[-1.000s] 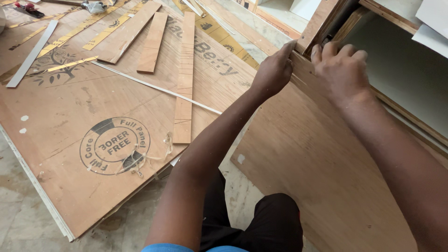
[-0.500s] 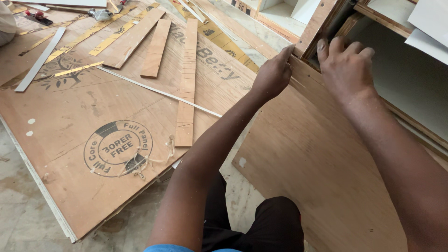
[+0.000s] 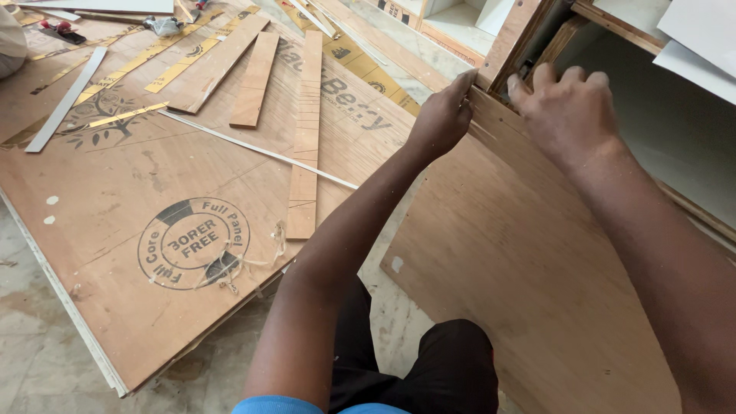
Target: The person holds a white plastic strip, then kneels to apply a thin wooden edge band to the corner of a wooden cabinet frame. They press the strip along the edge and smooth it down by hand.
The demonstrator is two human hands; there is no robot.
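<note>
A brown plywood panel (image 3: 529,268) stands tilted in front of me, leaning against a wooden cabinet frame (image 3: 515,42). My left hand (image 3: 442,115) pinches the panel's upper left corner, fingers curled over its edge. My right hand (image 3: 571,111) grips the panel's top edge a little to the right, fingertips hooked over it toward the cabinet opening. What lies behind the panel's top edge is hidden by my hands.
A large stamped plywood sheet (image 3: 100,230) lies flat on the floor at left, with several loose wood strips (image 3: 305,130) and a thin white edge band (image 3: 261,149) on it. Small tools (image 3: 65,31) lie at far left. White boards (image 3: 701,38) lean at upper right.
Both hands stay on the panel's top edge. The view has shifted slightly, and my right hand's fingers have curled a bit further over the edge.
</note>
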